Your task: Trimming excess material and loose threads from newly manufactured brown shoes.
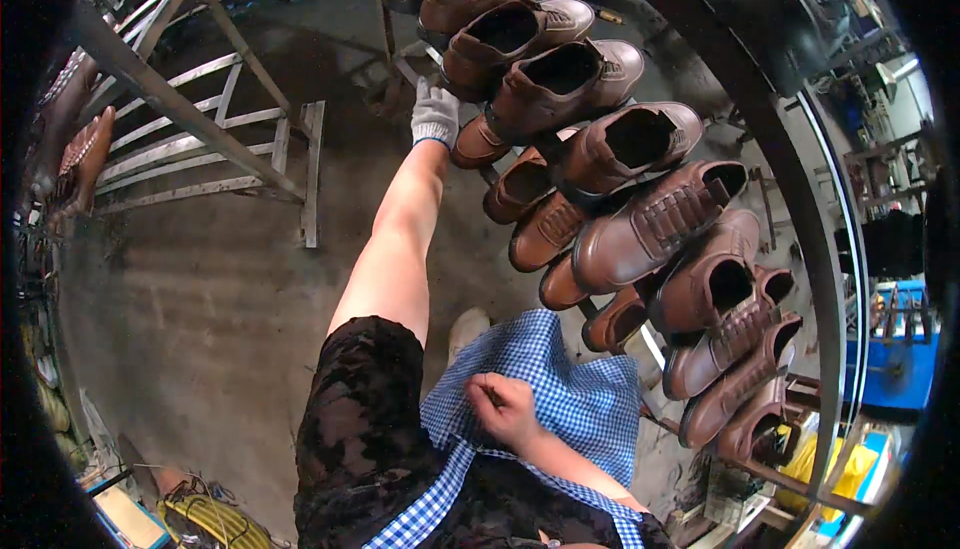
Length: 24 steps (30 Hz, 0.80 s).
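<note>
My left hand (435, 116), in a whitish knit glove, reaches forward at the end of a straight arm. Its fingers look curled round the near end of a metal shoe rack's frame (405, 71), beside the lowest shoes. Brown leather shoes (570, 84) stand in a slanting row along the rack's upper level, toes pointing various ways. Under them, lighter tan-brown shoes (547, 232) fill a lower level, partly hidden. Bare and curled into a loose fist, my right hand (503, 409) rests before the blue checked apron (590, 389). Nothing shows in it.
At left, an unloaded slatted metal rack (205, 129) stands on the concrete floor (200, 299), with brown shoes (88, 154) beyond it. A dark post (815, 219) rises at right. Farther right are a blue bin (900, 359) and yellow bag (815, 474). Black shoes (755, 9) sit at upper right.
</note>
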Each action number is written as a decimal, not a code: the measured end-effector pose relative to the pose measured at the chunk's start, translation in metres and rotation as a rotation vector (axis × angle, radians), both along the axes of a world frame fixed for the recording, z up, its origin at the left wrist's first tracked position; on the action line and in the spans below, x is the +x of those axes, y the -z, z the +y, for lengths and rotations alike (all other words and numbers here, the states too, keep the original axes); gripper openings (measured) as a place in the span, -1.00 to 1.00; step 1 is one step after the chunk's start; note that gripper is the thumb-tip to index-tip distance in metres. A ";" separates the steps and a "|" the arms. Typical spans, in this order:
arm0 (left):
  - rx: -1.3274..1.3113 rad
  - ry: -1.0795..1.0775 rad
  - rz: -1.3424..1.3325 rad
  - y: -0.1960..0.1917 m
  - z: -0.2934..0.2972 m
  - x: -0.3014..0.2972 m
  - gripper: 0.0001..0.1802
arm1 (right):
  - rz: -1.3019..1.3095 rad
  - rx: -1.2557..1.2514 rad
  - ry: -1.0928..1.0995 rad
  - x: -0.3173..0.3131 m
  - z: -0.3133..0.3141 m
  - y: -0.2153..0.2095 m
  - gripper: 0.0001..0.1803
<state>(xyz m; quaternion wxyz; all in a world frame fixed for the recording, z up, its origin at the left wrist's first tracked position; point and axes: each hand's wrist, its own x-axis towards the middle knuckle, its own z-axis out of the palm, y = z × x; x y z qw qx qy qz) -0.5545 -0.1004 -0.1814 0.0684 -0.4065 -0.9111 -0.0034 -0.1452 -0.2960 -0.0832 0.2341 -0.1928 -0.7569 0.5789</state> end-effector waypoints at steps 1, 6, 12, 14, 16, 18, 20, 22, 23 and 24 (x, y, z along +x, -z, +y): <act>-0.205 0.021 0.077 0.000 -0.005 0.001 -0.58 | 0.004 0.002 0.021 0.000 -0.002 0.000 -0.89; -0.236 0.102 0.070 -0.026 -0.107 0.042 -0.70 | -0.020 -0.062 0.089 0.002 -0.010 -0.003 -0.87; 0.896 -0.191 -1.124 -0.036 -0.240 0.091 -0.61 | 0.009 -0.160 0.125 -0.002 -0.008 0.001 -0.80; 0.949 -0.246 -1.312 -0.082 -0.273 0.127 -0.61 | 0.024 -0.055 0.112 -0.008 -0.002 -0.004 -0.83; 1.187 -0.286 -1.621 -0.098 -0.296 0.160 -0.61 | 0.014 -0.061 0.104 -0.013 0.003 0.004 -0.66; 1.274 -0.311 -1.745 -0.131 -0.313 0.202 -0.62 | 0.153 -0.164 0.092 -0.021 0.003 -0.011 -0.51; 1.359 -0.333 -1.873 -0.167 -0.326 0.244 -0.62 | 0.193 -0.194 0.110 -0.018 -0.003 -0.028 -0.47; 1.280 -0.068 -1.997 -0.196 -0.335 0.277 -0.61 | 0.155 -0.081 0.036 -0.008 -0.005 -0.044 -0.43; 1.272 -0.067 -2.005 -0.206 -0.338 0.283 -0.61 | 0.151 -0.081 0.044 -0.002 -0.005 -0.049 -0.43; 1.215 -0.017 -1.961 -0.214 -0.341 0.289 -0.58 | 0.206 0.004 0.050 0.004 -0.004 -0.052 -0.44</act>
